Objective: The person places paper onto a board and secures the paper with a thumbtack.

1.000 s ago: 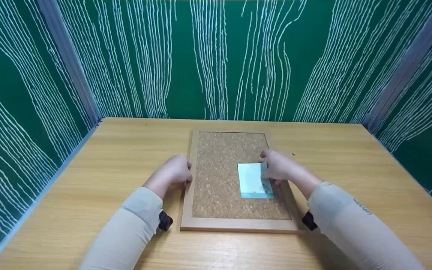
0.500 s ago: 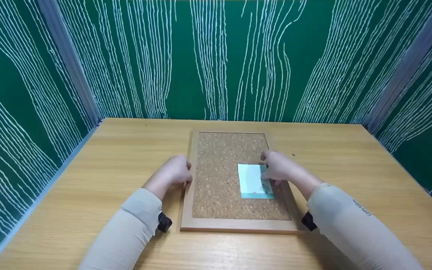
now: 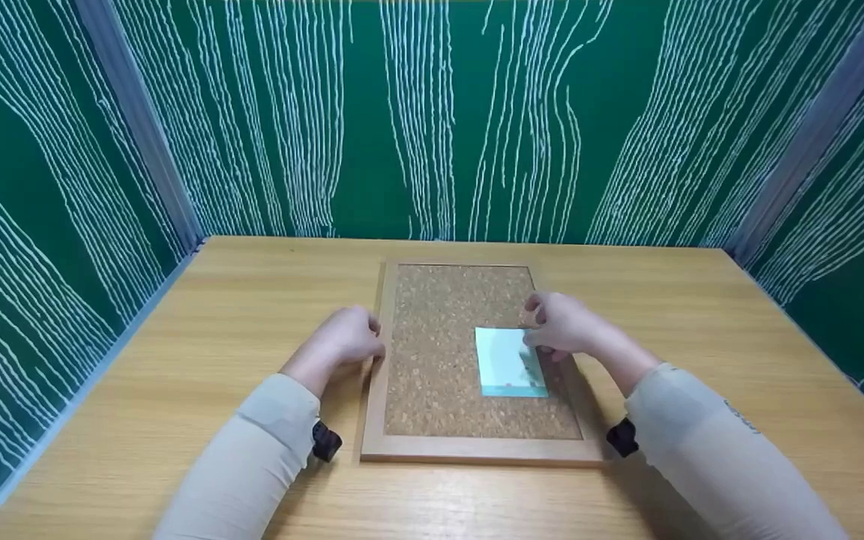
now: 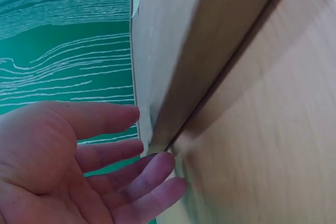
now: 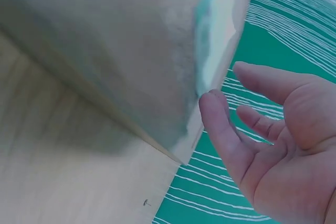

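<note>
A cork board (image 3: 432,352) with a wooden frame lies on the table. A pale green sticky note (image 3: 503,360) with a darker teal strip along its near edge is on the board's right half. My left hand (image 3: 346,335) is at the board's left edge. In the left wrist view its fingers (image 4: 157,174) are loosely bent beside the frame's side, gripping nothing. My right hand (image 3: 567,324) hovers over the right edge by the note's upper right corner. Its fingers (image 5: 218,124) are spread and loosely bent with nothing between them; whether one touches the note I cannot tell.
The wooden table (image 3: 252,292) extends around the board. Green walls (image 3: 372,120) with white wavy lines stand at the back and both sides. A small dark item (image 5: 147,202) lies on the table to the board's right.
My right hand has shifted slightly up and away from the note, uncovering more of its right side. My left hand has drawn back very slightly to the left. The board and note stay put.
</note>
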`<state>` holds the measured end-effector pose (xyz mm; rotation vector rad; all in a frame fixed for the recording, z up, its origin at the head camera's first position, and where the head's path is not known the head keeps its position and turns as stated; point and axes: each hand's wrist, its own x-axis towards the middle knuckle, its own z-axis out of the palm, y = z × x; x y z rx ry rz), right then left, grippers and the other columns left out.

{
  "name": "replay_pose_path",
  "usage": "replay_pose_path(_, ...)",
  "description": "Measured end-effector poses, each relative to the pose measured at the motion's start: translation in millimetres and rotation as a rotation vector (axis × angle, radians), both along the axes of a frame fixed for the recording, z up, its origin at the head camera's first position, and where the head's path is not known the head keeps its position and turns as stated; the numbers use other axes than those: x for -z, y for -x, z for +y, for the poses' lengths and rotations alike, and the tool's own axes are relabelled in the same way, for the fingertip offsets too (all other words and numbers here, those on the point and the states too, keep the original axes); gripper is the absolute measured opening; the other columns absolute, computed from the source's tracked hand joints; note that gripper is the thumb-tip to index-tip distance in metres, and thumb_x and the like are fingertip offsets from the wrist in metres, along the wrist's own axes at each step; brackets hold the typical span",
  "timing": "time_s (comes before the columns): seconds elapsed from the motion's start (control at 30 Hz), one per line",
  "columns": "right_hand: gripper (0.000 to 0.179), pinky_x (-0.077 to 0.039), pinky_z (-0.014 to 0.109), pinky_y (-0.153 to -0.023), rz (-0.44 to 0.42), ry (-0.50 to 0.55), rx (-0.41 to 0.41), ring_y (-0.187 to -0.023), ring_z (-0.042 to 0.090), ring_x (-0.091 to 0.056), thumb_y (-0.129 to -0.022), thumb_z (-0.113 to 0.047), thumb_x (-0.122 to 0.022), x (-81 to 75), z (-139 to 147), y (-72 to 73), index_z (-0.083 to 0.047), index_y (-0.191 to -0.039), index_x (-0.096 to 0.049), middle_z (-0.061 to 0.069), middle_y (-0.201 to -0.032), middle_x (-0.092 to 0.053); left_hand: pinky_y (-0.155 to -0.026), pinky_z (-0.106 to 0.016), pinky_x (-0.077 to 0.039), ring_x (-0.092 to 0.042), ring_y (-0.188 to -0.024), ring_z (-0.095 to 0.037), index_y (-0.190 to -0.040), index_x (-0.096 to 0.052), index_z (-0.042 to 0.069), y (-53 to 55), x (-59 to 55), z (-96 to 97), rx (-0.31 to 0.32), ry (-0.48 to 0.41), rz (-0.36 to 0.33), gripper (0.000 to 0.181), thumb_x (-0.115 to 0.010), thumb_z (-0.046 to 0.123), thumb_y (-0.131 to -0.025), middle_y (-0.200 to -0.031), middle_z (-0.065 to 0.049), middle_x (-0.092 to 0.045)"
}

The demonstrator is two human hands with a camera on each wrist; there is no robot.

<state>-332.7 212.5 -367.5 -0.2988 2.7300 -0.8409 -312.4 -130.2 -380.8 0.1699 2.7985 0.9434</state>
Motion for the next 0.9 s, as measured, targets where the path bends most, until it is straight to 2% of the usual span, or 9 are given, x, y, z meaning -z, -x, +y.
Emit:
replay_pose_path(0.07, 0.054, -0.060, 0.039, -0.069, 0.017, 0.029, 0.001, -0.095, 0.035, -0.066, -0.094, -0.011, -0.073, -5.0, 4, -0.1, 0.001, -0.139, -0.047, 0.027, -0.129, -0.054, -0.087, -0.042, -0.051, -0.060, -0.099, -0.031, -0.122, -0.070, 0.000, 0.2, -2.4, -0.3, -0.007, -0.008, 0.010, 0.035, -0.072, 0.012, -0.090, -0.118, -0.016, -0.066)
replay_pose_path(0.2, 0.053, -0.059, 0.045, -0.074, 0.056, 0.072, -0.003, -0.096, 0.036, -0.064, -0.093, -0.012, -0.073, -14.8, 10, -1.2, 0.000, -0.138, -0.048, 0.026, -0.131, -0.054, -0.098, -0.045, -0.049, -0.060, -0.107, -0.030, -0.132, -0.064, -0.001, 0.9, -7.6, -0.2, -0.024, -0.045, 0.011, 0.040, -0.069, 0.016, -0.095, -0.129, -0.018, -0.063)
replay_pose_path(0.27, 0.052, -0.059, 0.046, -0.074, 0.087, 0.082, -0.007, -0.097, 0.035, -0.062, -0.092, -0.014, -0.074, -19.4, 13, -2.7, -0.001, -0.136, -0.049, 0.025, -0.130, -0.054, -0.100, -0.046, -0.049, -0.060, -0.108, -0.030, -0.133, -0.063, 0.000, 1.4, -9.9, 0.5, -0.037, -0.060, 0.014, 0.042, -0.068, 0.018, -0.096, -0.129, -0.018, -0.063)
replay_pose_path(0.47, 0.051, -0.057, 0.044, -0.073, 0.168, 0.138, -0.025, -0.099, 0.033, -0.060, -0.093, -0.020, -0.074, -30.8, 23, -7.1, -0.001, -0.135, -0.051, 0.023, -0.126, -0.057, -0.096, -0.044, -0.051, -0.062, -0.107, -0.029, -0.133, -0.065, 0.003, 3.2, -15.5, 6.4, -0.013, -0.033, 0.124, 0.043, -0.069, 0.023, -0.095, -0.126, -0.015, -0.065)
replay_pose_path(0.57, 0.049, -0.057, 0.044, -0.077, 0.176, 0.181, -0.013, -0.099, 0.033, -0.061, -0.094, -0.019, -0.072, -34.5, 28, -7.7, -0.002, -0.135, -0.052, 0.021, -0.124, -0.057, -0.098, -0.044, -0.050, -0.061, -0.114, -0.029, -0.134, -0.064, 0.005, 4.2, -16.9, 11.6, 0.012, -0.066, 0.161, 0.044, -0.069, 0.024, -0.095, -0.129, -0.014, -0.064)
replay_pose_path(0.67, 0.046, -0.055, 0.045, -0.084, 0.201, 0.217, -0.002, -0.106, 0.033, -0.061, -0.095, -0.019, -0.072, -37.2, 33, -7.9, -0.003, -0.134, -0.052, 0.018, -0.124, -0.057, -0.101, -0.044, -0.049, -0.058, -0.121, -0.029, -0.137, -0.061, 0.007, 5.6, -17.2, 17.8, 0.063, -0.097, 0.203, 0.047, -0.071, 0.026, -0.095, -0.134, -0.012, -0.060)
replay_pose_path(0.8, 0.046, -0.050, 0.052, -0.095, 0.283, 0.266, -0.013, -0.119, 0.035, -0.056, -0.097, -0.022, -0.072, -38.7, 41, -8.5, -0.003, -0.134, -0.051, 0.017, -0.128, -0.056, -0.101, -0.043, -0.048, -0.053, -0.128, -0.027, -0.143, -0.055, 0.013, 5.7, -17.2, 27.5, 0.132, -0.116, 0.253, 0.056, -0.074, 0.031, -0.094, -0.141, -0.007, -0.054)
replay_pose_path(0.9, 0.049, -0.050, 0.053, -0.095, 0.348, 0.311, -0.013, -0.128, 0.035, -0.052, -0.097, -0.026, -0.071, -38.0, 46, -9.3, -0.004, -0.136, -0.051, 0.015, -0.134, -0.054, -0.102, -0.041, -0.047, -0.051, -0.132, -0.024, -0.147, -0.051, 0.016, 4.3, -17.1, 35.6, 0.178, -0.121, 0.271, 0.062, -0.076, 0.033, -0.093, -0.146, -0.003, -0.049)
